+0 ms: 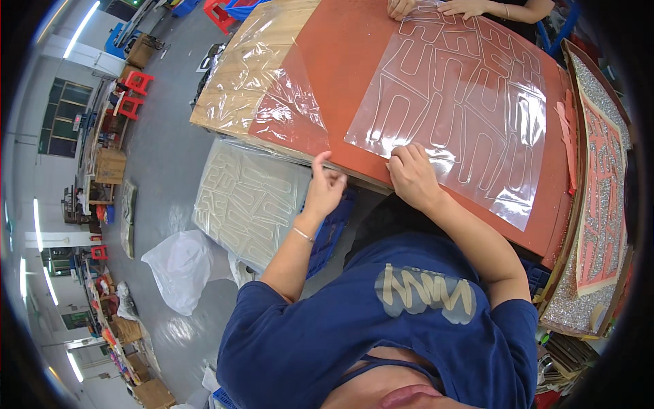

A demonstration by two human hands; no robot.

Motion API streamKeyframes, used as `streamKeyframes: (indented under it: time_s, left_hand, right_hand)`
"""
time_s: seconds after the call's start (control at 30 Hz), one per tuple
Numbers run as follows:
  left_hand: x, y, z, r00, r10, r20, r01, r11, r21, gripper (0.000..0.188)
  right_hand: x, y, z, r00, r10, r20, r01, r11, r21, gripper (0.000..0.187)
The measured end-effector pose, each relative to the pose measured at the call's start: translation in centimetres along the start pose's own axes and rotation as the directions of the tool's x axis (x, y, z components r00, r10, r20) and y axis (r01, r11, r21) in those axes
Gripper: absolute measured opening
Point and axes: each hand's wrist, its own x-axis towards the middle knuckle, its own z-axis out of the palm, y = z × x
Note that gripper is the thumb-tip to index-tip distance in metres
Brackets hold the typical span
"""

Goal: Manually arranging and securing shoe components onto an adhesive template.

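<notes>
A clear plastic sheet [470,126] with several raised, looped outlines lies on the red-brown tabletop [347,61]. At the sheet's near edge, my right hand [414,178] has its fingers curled and pressed together on the plastic; the fingertips are partly hidden. My left hand [327,189] is raised by the table's near edge, fingers apart, holding nothing. Below it and to the left is a stack of similar clear sheets [245,204]. Across the table, a co-worker's two hands [466,7] [400,8] touch the far edge of the sheet.
Wrinkled clear film [289,102] covers the table's left part. A tray of silvery glitter [579,310] holding a pink cut-out sheet [599,198] stands at right. A blue crate [330,235] is under the stack, and a white plastic bag [180,269] lies on the floor.
</notes>
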Motion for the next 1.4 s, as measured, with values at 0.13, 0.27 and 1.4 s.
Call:
streamKeyframes:
  time_s: [0.13, 0.27, 1.4]
  left_hand:
    - [-0.4, 9.9, -1.4, 0.859, -0.354, 0.369, 0.174, 0.881, 0.44, 0.034]
    - [2.0, 7.7, 0.2, 0.921, 0.378, 0.097, -0.367, 0.759, 0.538, 0.032]
    - [4.5, 6.7, 4.1, 0.935, -0.256, 0.246, 0.342, 0.832, -0.437, 0.036]
  right_hand:
    - [-0.3, 0.8, -0.2, 1.0, 0.017, -0.026, -0.016, 0.999, 0.035, 0.012]
    - [0.0, 0.6, -0.6, 0.999, 0.03, -0.027, -0.03, 0.999, 0.032, 0.012]
    - [3.7, 1.4, -1.9, 0.999, 0.017, -0.044, -0.007, 0.974, 0.224, 0.019]
